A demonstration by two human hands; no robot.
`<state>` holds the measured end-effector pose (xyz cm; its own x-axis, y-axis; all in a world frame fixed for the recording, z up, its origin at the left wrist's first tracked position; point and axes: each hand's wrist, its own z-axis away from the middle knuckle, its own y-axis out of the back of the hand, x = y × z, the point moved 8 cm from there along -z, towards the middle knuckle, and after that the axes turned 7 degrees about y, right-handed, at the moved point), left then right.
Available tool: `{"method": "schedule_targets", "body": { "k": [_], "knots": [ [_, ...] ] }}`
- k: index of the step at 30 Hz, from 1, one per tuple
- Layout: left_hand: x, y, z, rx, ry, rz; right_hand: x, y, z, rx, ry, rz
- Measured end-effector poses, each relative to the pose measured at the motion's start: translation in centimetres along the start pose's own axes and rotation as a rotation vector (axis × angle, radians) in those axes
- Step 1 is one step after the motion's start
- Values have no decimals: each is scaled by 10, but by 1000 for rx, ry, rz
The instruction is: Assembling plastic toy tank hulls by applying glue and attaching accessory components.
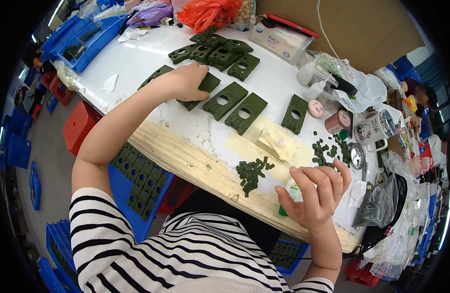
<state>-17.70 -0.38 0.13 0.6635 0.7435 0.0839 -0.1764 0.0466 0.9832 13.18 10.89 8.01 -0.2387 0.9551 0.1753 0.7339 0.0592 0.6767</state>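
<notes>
My left hand (188,83) reaches across the table with its thumb and fingers closed about a dark green plastic tank hull (208,84); the palm hides part of it. Right beside it lie two more hulls with round holes, a nearer one (226,100) and another (246,113). My right hand (315,195) hovers over the near edge, its fingers curved and apart, holding nothing that I can see. Partly hidden behind its thumb is a small white and green container (294,191). Small green plastic pieces (252,175) lie in a heap left of this hand.
More hulls (220,53) are piled at the back, and a single one (296,114) lies to the right. A pale block (277,143) sits mid-table. Another heap of green bits (330,150), a pink tin (337,122) and a white mug (374,131) crowd the right side.
</notes>
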Motion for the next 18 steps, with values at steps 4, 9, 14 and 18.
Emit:
{"method": "schedule_targets", "body": {
  "k": [4, 9, 14, 18],
  "knots": [
    [6, -2, 0, -8, -1, -6, 1, 0, 0, -6, -11, -10],
    [7, -2, 2, 53, 6, 138, 1, -1, 0, -21, -13, -5],
    [-21, 28, 23, 252, 69, 321, 3, 1, 0, -21, -15, -1],
    [-64, 28, 53, 371, 210, 56, 3, 2, -1, -14, -11, 3]
  ]
}}
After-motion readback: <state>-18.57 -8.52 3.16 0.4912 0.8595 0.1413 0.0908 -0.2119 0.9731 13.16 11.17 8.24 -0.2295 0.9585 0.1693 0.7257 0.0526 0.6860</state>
